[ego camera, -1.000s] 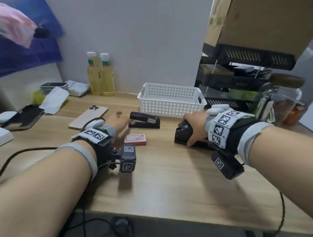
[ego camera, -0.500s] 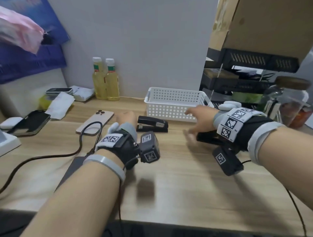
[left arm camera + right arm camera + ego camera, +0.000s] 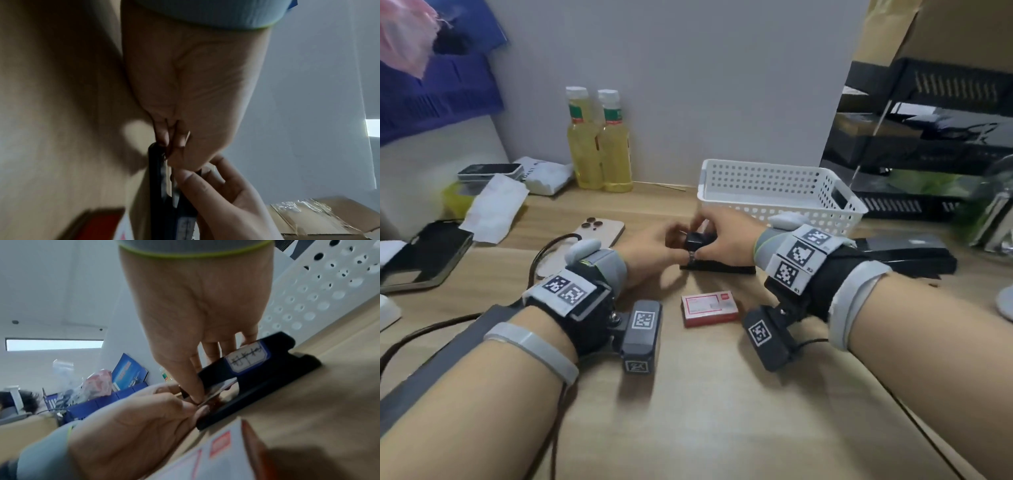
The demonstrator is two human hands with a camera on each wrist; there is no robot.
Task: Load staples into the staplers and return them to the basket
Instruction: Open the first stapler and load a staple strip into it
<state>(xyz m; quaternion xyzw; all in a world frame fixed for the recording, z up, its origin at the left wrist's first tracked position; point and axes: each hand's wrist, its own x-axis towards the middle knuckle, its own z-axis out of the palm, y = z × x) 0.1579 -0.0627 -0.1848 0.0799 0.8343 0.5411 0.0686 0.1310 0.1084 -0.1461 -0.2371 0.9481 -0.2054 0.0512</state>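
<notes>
With your left hand [image 3: 650, 250] and right hand [image 3: 722, 240] both in a pinching grip on the stapler [image 3: 717, 265] on the worktop [image 3: 705, 411] before the basket [image 3: 777, 192], steady its base while lifting the top.

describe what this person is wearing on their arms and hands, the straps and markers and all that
Both hands are bare. The left hand and right hand each sit ahead of a grey cuff edged in green. Behind it comes a black wrist wrap carrying white panels of black square-code markers, with a white rounded pod on top. A dark grey camera block with its own marker hangs beside each wrist. A pale grey band circles each forearm.
</notes>
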